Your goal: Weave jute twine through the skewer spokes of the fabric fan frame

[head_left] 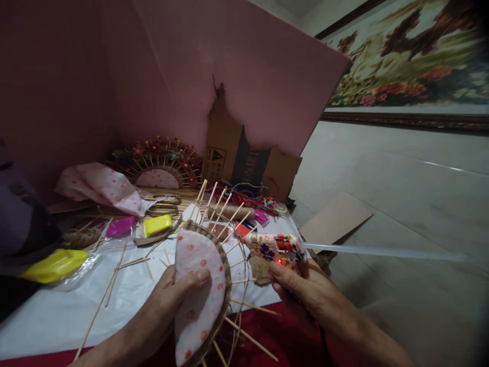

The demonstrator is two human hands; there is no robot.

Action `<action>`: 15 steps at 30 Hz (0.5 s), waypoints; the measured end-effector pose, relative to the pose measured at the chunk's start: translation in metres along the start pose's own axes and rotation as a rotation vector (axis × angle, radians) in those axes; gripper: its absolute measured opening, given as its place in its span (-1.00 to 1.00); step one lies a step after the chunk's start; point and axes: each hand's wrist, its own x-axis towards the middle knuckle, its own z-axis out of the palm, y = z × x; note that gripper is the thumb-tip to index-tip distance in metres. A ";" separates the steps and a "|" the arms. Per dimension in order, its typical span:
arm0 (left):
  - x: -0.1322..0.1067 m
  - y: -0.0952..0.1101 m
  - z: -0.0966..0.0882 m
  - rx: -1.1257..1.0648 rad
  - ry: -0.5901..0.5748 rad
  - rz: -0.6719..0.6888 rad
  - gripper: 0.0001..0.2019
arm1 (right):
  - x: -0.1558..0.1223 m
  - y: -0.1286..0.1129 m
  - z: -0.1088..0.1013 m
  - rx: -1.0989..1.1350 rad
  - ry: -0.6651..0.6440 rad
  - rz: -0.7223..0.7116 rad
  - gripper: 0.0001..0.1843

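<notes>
My left hand (179,290) grips a half-round piece covered in pink flowered fabric (202,300), thumb on top and fingers hidden behind. Brown twine (226,270) edges its curved side, and wooden sticks (248,306) fan outward from it. In my right hand (301,285) is a hot glue gun (275,247) with a flowered body, held closed around the handle. Its red light is lit, and a long clear glue stick (382,251) juts from its back. The gun's tip points left, close to the sticks on the half-round piece.
Behind stands a similar half-round piece (157,177) with colourful flowers, beside torn cardboard (225,148). Flowered cloth (99,186), scissors (164,204), a twine roll (231,212), yellow clay (157,225), purple clay (120,228) and loose sticks (110,280) lie on the white-covered table (34,326).
</notes>
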 end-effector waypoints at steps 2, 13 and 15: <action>0.000 0.000 0.000 0.001 -0.004 0.006 -0.73 | -0.001 -0.001 0.000 -0.008 0.000 0.003 -0.51; -0.002 0.005 0.005 -0.008 -0.001 -0.007 -0.73 | -0.004 -0.006 -0.005 -0.142 0.031 -0.075 -0.58; -0.002 0.004 0.004 -0.006 -0.002 -0.004 -0.73 | -0.005 -0.009 -0.005 -0.171 0.033 -0.056 -0.55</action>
